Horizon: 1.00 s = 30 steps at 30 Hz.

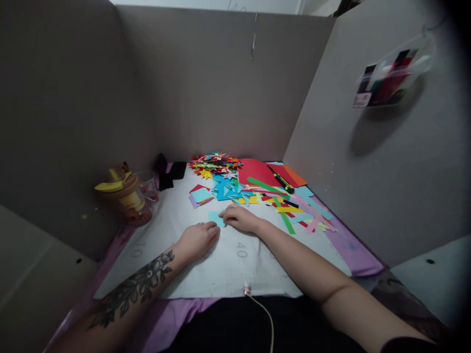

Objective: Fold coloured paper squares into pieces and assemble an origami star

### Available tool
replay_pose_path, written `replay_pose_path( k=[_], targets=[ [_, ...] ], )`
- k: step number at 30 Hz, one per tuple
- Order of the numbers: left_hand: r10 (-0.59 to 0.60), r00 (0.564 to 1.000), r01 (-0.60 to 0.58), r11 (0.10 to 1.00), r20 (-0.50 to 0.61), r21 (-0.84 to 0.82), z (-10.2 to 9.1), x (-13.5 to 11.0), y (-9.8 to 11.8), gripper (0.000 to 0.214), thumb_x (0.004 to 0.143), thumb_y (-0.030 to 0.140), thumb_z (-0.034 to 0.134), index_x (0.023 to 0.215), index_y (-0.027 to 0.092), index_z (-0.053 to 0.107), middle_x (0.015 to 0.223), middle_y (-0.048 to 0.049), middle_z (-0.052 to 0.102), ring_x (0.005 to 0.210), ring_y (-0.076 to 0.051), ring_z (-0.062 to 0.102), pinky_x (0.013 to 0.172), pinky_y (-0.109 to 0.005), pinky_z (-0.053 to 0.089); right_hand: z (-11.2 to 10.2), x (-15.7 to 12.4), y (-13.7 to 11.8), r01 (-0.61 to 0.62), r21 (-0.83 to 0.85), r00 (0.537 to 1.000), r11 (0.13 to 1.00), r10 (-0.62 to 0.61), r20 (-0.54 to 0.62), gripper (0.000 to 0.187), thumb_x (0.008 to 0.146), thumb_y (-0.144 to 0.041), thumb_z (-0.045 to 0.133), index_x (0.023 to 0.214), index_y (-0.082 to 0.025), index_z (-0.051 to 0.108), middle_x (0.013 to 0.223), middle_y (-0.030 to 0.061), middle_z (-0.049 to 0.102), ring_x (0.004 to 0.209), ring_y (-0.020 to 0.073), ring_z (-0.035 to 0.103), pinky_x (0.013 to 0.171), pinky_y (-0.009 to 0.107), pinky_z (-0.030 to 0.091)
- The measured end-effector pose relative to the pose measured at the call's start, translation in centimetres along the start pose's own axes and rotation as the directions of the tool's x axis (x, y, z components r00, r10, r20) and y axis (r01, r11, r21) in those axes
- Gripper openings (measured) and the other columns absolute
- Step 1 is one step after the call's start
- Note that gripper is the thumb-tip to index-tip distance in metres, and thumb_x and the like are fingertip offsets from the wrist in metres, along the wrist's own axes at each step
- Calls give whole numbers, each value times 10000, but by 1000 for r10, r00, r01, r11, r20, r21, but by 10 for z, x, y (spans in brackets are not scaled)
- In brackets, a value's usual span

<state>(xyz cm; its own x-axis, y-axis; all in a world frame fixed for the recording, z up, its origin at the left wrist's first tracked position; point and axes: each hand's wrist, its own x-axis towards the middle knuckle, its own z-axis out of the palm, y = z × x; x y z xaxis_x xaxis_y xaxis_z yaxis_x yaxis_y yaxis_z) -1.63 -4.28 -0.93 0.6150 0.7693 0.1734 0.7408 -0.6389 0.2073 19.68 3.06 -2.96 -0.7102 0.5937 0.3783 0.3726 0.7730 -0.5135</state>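
A small light-blue paper square (215, 217) lies on the white cutting mat (221, 264). My left hand (197, 240) rests on the mat with its fingers curled, the fingertips touching the paper's lower edge. My right hand (239, 217) presses down on the paper's right side with its fingers held together. Just beyond the hands are blue folded paper pieces (228, 189) and a small stack of coloured squares (201, 196). A pile of multicoloured folded paper stars (215, 164) sits at the back of the mat.
Coloured paper strips and scraps (294, 208), red sheets (257, 171) and a yellow-black utility knife (281, 181) lie at the right. A yellow-lidded jar (125, 196) and a black object (169, 172) stand at the left. Cardboard walls (206, 83) enclose the desk. A white cable (263, 314) hangs at the near edge.
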Motion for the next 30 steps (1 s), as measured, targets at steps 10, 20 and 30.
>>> replay_pose_path(
  k=[10, 20, 30],
  targets=[
    [35, 997, -47, 982, 72, 184, 0, 3, 2, 314, 927, 294, 305, 1012, 210, 595, 990, -79, 606, 696, -173, 590, 613, -283, 426, 7, 11, 13, -183, 40, 983, 982, 183, -10, 66, 769, -175, 637, 712, -175, 672, 951, 42, 630, 946, 171, 565, 919, 351, 367],
    [26, 997, -38, 984, 75, 174, -3, 2, 5, 334, 925, 277, 301, 1036, 200, 607, 981, -85, 599, 788, -187, 570, 676, -288, 434, 20, 19, 4, -321, -25, 941, 947, 316, -125, 88, 703, -140, 648, 623, -175, 636, 838, 26, 594, 883, 173, 513, 821, 307, 386],
    [-32, 999, 29, 996, 28, 84, 1, 4, 4, 312, 922, 277, 321, 1071, 217, 588, 857, -61, 574, 752, -166, 563, 673, -266, 431, 27, 21, 6, -326, -99, 937, 940, 308, -165, 90, 698, -165, 641, 610, -180, 627, 840, 26, 586, 861, 177, 506, 801, 306, 385]
  ],
)
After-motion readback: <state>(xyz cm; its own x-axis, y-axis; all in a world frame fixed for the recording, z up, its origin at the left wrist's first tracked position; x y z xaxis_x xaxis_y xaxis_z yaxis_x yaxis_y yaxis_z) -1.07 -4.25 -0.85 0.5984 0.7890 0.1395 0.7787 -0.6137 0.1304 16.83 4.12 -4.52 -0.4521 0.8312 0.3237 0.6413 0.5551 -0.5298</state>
